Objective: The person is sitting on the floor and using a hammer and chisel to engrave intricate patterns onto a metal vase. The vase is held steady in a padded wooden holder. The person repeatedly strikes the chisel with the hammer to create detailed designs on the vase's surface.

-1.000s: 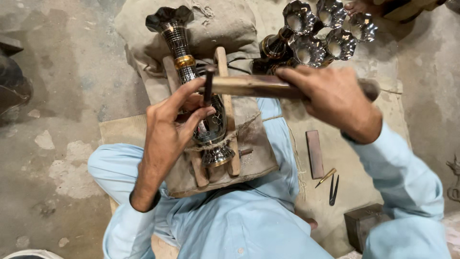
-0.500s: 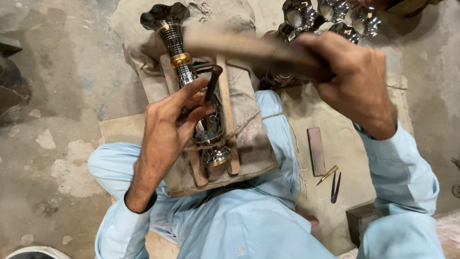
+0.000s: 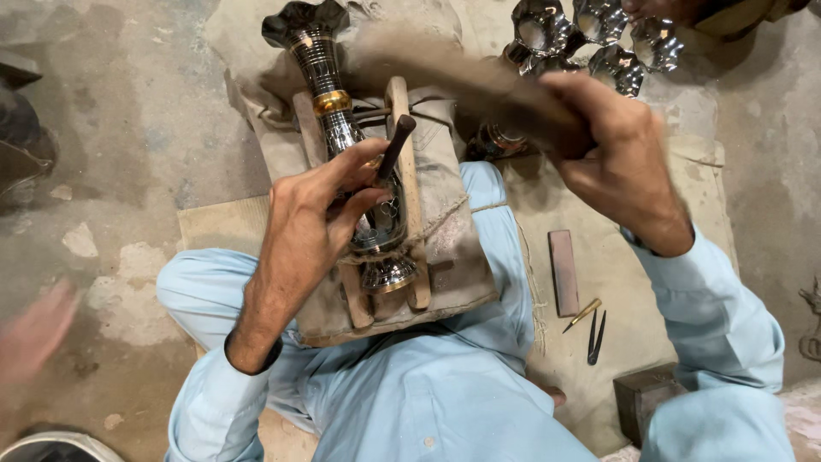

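Observation:
A dark metal vase (image 3: 325, 77) with a fluted mouth and a brass band lies between two wooden rails (image 3: 409, 188) on a cloth-covered block in my lap. My left hand (image 3: 321, 214) rests on the vase body and pinches a dark chisel (image 3: 395, 145), tip down on the metal. Up and to the right, my right hand (image 3: 611, 162) grips a wooden mallet (image 3: 445, 73), which is raised above the chisel and blurred by motion.
Several finished fluted vases (image 3: 599, 34) stand at the top right. On the mat at my right lie a flat sharpening stone (image 3: 563, 272), a small brass tool (image 3: 583, 315) and dark tweezers (image 3: 595, 337). A dark block (image 3: 646, 398) sits lower right. Another person's blurred hand (image 3: 34, 334) shows at left.
My right hand has swung the mallet up and away from the chisel head. The left hand and chisel stay on the vase. A blurred hand has come in at the left edge.

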